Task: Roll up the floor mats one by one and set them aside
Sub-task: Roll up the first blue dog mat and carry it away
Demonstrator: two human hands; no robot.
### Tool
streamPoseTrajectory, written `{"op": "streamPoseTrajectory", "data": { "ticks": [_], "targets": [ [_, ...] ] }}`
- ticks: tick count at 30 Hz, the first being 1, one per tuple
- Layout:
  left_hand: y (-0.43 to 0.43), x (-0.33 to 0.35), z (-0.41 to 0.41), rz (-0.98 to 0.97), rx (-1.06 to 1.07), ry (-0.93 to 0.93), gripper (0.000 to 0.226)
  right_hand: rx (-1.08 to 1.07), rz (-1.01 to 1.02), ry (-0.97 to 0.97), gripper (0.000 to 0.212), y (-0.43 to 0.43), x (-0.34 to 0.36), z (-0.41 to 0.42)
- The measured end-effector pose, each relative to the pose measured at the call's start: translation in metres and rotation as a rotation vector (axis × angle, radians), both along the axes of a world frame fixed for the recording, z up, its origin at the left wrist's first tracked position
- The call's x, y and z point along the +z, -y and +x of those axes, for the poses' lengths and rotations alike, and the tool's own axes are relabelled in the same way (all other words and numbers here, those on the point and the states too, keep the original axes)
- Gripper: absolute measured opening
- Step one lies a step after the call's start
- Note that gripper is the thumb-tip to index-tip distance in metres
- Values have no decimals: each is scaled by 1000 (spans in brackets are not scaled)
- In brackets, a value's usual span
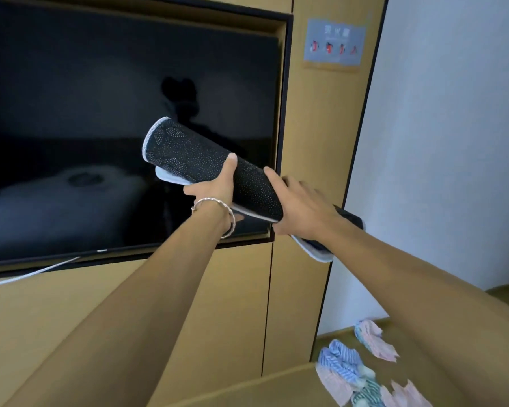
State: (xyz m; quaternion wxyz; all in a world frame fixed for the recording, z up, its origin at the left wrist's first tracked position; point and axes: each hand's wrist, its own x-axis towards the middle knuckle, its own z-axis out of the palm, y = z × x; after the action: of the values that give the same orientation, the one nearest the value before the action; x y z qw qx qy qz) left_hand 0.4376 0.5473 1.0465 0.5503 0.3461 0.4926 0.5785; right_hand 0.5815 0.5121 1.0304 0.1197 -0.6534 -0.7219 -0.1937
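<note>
Wooden panelling [312,118]: tan boards, directly behind the grip and running below it.

Television [100,113]: dark screen set in a recess of the panelling, behind the grip and to its left. It shows dim reflections.

White wall [453,142]: plain, to the right of the grip, past the edge of the panelling.

Rolled mat [194,160]: one floor mat, wound into a tube. Dark dotted backing faces outward, with pale trim at the ends. It is held in the air in front of the television, tilted, with the high end up and left of the grip. The low end [315,251] pokes out down and right, past the right wrist.

Left hand [215,186]: grips the roll near its middle from below, thumb laid up across the dotted face.

Right hand [300,207]: just beside the left hand, further down the roll. It is wrapped over the top, fingers curled round the far side.

Cloths [344,368]: a scatter of striped blue and pale pink pieces on the floor, well below the grip and to its right.

Sign [334,44]: grey placard on the panelling, well above the grip and to its right. The print is too blurred to read.

White cable [33,274]: hangs under the television, well to the left of the grip and lower.

Bracelet [227,212]: thin metal band on the left wrist, just below the grip.
</note>
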Motion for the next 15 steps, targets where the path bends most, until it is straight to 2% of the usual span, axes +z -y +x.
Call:
{"op": "streamPoseTrajectory", "data": {
  "ticks": [3, 6, 13, 15],
  "targets": [
    [-19, -43, 29, -98, 48, -3, 98, 51, -56, 91, 110, -26, -32, 38],
    [-35, -98, 56, -220, 57, -21, 87, 96, -165, 144, 108, -51, -72, 74],
    [-72, -232, 86, -570, 152, 9, 87, 229, -448, 187, 100, -96, -205, 109],
    [-86, -267, 90, -660, 144, -8, 80, 249, -490, 206, 100, -109, -241, 119]
  ]
}}
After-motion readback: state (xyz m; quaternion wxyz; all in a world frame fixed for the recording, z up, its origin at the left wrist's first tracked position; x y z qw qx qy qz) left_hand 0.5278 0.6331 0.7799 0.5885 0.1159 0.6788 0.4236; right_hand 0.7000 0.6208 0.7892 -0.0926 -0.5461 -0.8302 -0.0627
